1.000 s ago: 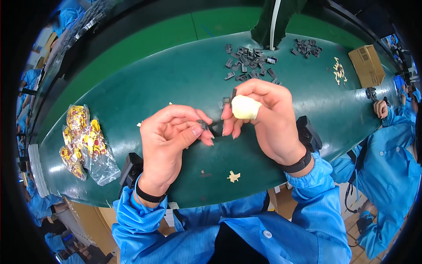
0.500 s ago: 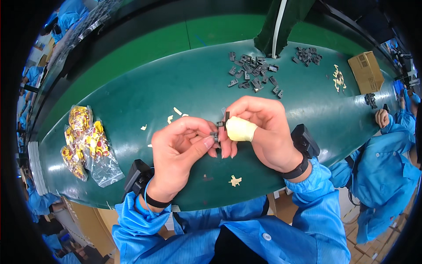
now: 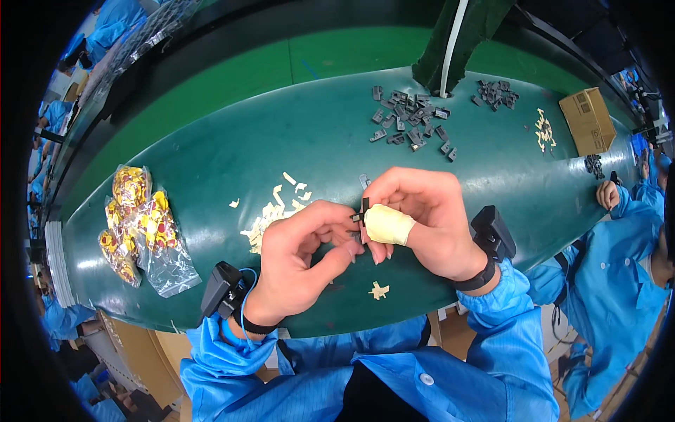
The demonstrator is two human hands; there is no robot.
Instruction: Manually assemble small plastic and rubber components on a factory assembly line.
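My left hand [image 3: 302,257] and my right hand [image 3: 425,211] meet over the middle of the table. Between their fingertips is a small black plastic part [image 3: 359,217], pinched from both sides and partly hidden by the fingers. A cream-coloured covering [image 3: 389,225] wraps my right thumb, which presses against the part. Left thumb and forefinger close on its other side. Just beyond the right forefinger lies a single small grey part [image 3: 364,181]. Past my left hand is a loose heap of cream strips [image 3: 274,214], and a cream scrap [image 3: 379,290] lies nearer me.
Grey-black plastic parts [image 3: 408,112] lie scattered at the back, with a smaller pile [image 3: 496,94] to their right. Clear bags of yellow and red pieces [image 3: 148,225] rest at left. A cardboard box [image 3: 588,121] stands far right, near a co-worker's hand [image 3: 607,195].
My left hand has moved slightly right and down, uncovering more of the cream strips behind it. The left fingertips have closed in on the part at my right thumb.
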